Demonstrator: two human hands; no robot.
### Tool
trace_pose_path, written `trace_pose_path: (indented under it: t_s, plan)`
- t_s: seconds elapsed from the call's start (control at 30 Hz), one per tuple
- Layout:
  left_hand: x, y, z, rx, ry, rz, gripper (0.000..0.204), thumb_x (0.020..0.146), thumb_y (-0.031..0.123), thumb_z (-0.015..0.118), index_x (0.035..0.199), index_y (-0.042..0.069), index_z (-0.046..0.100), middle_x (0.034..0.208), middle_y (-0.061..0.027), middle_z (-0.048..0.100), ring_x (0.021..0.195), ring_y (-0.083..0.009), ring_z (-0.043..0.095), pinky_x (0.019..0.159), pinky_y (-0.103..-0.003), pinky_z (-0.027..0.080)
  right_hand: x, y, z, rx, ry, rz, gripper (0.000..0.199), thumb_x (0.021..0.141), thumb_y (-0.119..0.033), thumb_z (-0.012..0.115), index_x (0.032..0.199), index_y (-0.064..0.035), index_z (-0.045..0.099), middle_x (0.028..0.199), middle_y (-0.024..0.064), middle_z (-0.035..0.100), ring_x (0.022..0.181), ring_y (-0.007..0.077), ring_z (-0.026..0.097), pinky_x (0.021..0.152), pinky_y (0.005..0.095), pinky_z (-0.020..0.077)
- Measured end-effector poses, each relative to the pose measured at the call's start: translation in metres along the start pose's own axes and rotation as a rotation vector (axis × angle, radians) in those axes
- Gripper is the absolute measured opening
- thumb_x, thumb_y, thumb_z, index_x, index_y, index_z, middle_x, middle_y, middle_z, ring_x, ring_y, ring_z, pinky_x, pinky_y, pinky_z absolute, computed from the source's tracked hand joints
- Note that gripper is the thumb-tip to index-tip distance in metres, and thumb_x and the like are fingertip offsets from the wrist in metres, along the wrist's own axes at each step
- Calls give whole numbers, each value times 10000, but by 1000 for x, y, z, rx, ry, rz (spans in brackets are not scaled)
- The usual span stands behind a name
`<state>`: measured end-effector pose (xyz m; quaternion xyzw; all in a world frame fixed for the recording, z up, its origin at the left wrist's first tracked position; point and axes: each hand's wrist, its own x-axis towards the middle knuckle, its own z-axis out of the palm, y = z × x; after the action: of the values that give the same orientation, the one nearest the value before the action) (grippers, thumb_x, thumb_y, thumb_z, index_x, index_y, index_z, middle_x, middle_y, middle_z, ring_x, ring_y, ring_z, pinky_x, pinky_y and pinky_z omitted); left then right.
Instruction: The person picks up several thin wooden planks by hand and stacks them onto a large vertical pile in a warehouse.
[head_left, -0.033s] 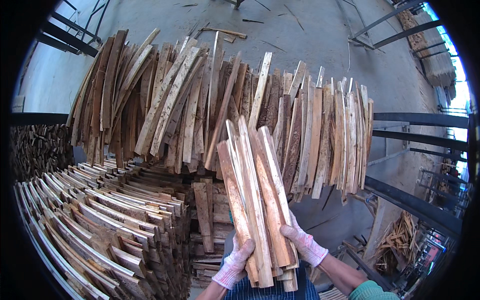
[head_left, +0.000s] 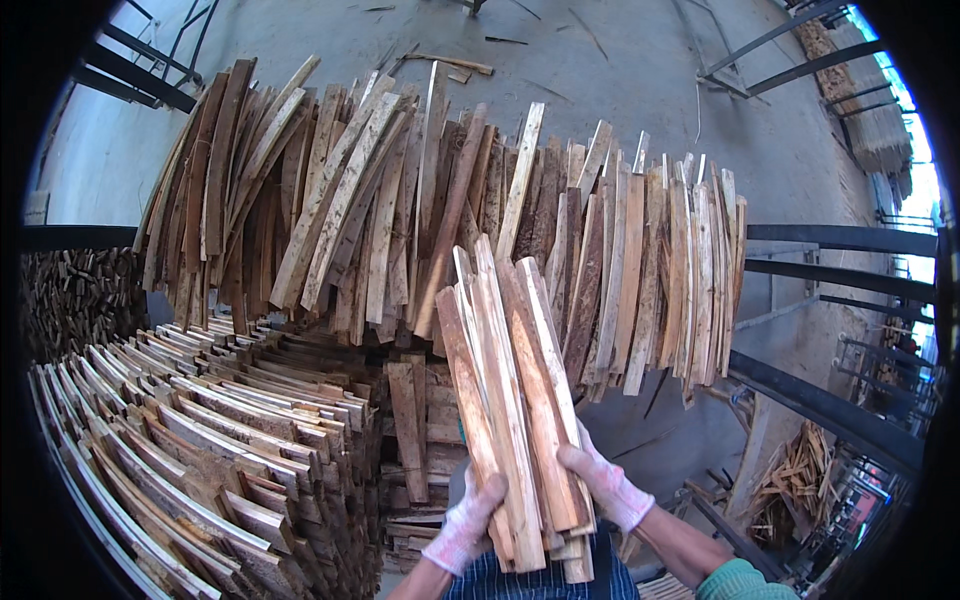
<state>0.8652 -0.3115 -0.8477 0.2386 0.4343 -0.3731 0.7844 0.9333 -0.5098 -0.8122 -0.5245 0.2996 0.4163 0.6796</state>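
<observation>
A bundle of rough wooden strips (head_left: 512,410) is held upright in front of my body, its far ends tilted a little to the left. My left hand (head_left: 468,524), in a pale, pink-stained work glove, grips the bundle's lower left side. On the lower right side, my right hand (head_left: 608,482) in a matching glove has its thumb laid over the front of the strips. Both hands' fingers pass behind the wood and are mostly hidden. Just beyond the bundle's top ends lies a long row of loose wooden strips (head_left: 380,220).
Neatly stacked strips (head_left: 200,460) rise at the left. Dark metal rails (head_left: 830,410) cross at the right, with a heap of wood scraps (head_left: 800,470) below them. Grey concrete floor (head_left: 640,60) lies beyond the row, with a few stray slivers on it.
A brown strip in the row behind the bundle has settled slightly to the right. The bundle and both hands have barely shifted.
</observation>
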Motion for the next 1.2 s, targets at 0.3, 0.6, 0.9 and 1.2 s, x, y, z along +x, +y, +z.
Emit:
trace_pose_path:
  t_s: [0.3, 0.6, 0.9, 1.2]
  plan:
    - [117, 7, -52, 20, 23, 96, 964, 772, 611, 767, 1450, 99, 311, 1292, -133, 535, 1189, -263, 574, 938, -437, 558, 125, 50, -29, 209, -75, -43, 875, 934, -464, 634, 1568, -71, 177, 1480, 172, 399, 1327, 261, 454, 1098, 371, 408]
    - [-18, -27, 1, 18, 54, 142, 972, 829, 516, 764, 1507, 139, 178, 1389, -154, 463, 1249, -289, 521, 1017, -466, 500, 3, 41, -3, 147, -159, -161, 881, 933, -453, 613, 1567, -34, 167, 1537, 145, 332, 1414, 237, 328, 1178, 353, 269]
    - [-171, 13, 103, 192, -1, 515, 847, 857, 606, 673, 1470, 136, 328, 1332, -74, 505, 1219, -189, 512, 1047, -392, 461, -135, -89, 71, 20, -331, -458, 939, 891, -477, 652, 1575, -53, 168, 1504, 146, 373, 1359, 242, 398, 1144, 365, 334]
    - [-381, 60, 199, 389, -46, 1046, 1025, 878, 396, 757, 1555, 49, 70, 1302, -118, 545, 1151, -183, 549, 1000, -326, 467, -321, -195, 168, 45, -500, -682, 689, 941, -469, 614, 1441, -33, 426, 1323, 96, 568, 1184, 222, 565, 1035, 361, 457]
